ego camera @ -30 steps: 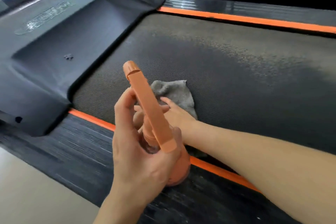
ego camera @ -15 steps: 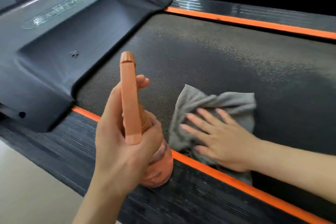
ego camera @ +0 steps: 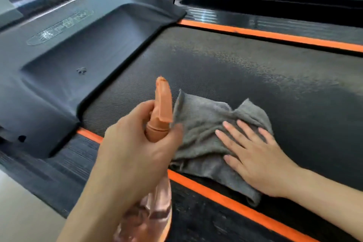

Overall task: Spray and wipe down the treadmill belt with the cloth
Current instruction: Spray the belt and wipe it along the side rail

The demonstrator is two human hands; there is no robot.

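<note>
Head view: spray bottle (ego camera: pixel 162 108) overlaps cloth (ego camera: pixel 202 124) near motor cover (ego camera: pixel 88 65).

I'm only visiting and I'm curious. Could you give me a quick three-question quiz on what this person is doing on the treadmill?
1. What does the left hand grip? A) a brush B) the bottle C) nothing
2. True or false: the right hand lies flat on the cloth.
3. Fill in: the stripe along the near edge of the belt is ____.

Key: 1 B; 2 true; 3 orange.
</note>
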